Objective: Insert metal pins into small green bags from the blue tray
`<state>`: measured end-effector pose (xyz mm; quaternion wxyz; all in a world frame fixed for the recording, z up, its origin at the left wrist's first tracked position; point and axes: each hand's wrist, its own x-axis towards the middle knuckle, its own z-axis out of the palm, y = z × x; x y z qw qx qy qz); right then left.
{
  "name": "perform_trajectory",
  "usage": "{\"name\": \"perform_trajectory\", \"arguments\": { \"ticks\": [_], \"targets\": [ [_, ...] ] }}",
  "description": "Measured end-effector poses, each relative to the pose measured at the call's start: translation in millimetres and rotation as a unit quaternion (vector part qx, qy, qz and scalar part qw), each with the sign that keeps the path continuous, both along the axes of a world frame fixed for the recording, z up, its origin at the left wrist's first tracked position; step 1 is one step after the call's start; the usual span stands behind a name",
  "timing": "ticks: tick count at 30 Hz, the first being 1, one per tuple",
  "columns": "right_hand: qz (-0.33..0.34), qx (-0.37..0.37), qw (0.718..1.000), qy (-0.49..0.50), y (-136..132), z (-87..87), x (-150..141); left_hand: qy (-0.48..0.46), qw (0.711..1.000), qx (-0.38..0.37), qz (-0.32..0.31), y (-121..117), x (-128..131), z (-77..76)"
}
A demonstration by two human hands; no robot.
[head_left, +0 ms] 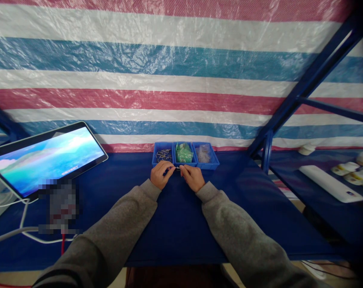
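My left hand (pixel 161 175) and my right hand (pixel 193 177) meet just in front of three blue bins, fingertips pinched close together. Between them is a small, thin dark-and-shiny piece (pixel 177 168), held from both sides; its kind is too small to make out. Behind my left hand, the left bin (pixel 154 154) holds many small metal pieces (pixel 163 155) with dark parts. Green plastic bags (pixel 183 153) fill the middle bin (pixel 174 162). In the right bin (pixel 213 165) lie clear plastic bags or pieces (pixel 203 153).
A lit tablet-like screen (pixel 49 158) leans at the left, with white cables (pixel 27 218) and a red cable (pixel 63 244) near it. Blue metal posts (pixel 267 148) rise at the right. Beyond them, a second blue surface carries a long white box (pixel 331 183) and several rolls (pixel 357 176).
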<state>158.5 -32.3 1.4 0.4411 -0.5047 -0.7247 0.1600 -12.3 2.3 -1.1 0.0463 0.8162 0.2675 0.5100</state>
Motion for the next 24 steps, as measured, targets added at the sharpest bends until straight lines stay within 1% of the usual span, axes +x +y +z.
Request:
{"name": "perform_trajectory", "arguments": {
  "ticks": [5, 10, 18, 20, 24],
  "targets": [
    [-0.02, 0.01, 1.0, 0.009, -0.6, 1.1, -0.1, -0.004, 1.0, 0.003, 0.001, 1.1, -1.0, -1.5],
    [-0.003, 0.012, 1.0, -0.002, -2.0, 0.6, -0.8, -0.007, 1.0, -0.001, -0.002, 1.6, -1.5, -1.5],
    [0.011, 0.022, 1.0, -0.008, -1.0, -0.9, -1.4, -0.02, 1.0, -0.006, -0.007, -1.3, -0.2, 2.9],
    [0.004, 0.023, 1.0, -0.011, -0.3, -1.3, -0.9, -0.019, 1.0, -0.005, -0.009, -1.9, 0.3, 3.7],
    [-0.041, 0.028, 0.999, -0.017, 2.2, -3.2, 1.8, -0.026, 1.0, -0.011, -0.007, -2.7, 1.4, 3.5]
  ]
}}
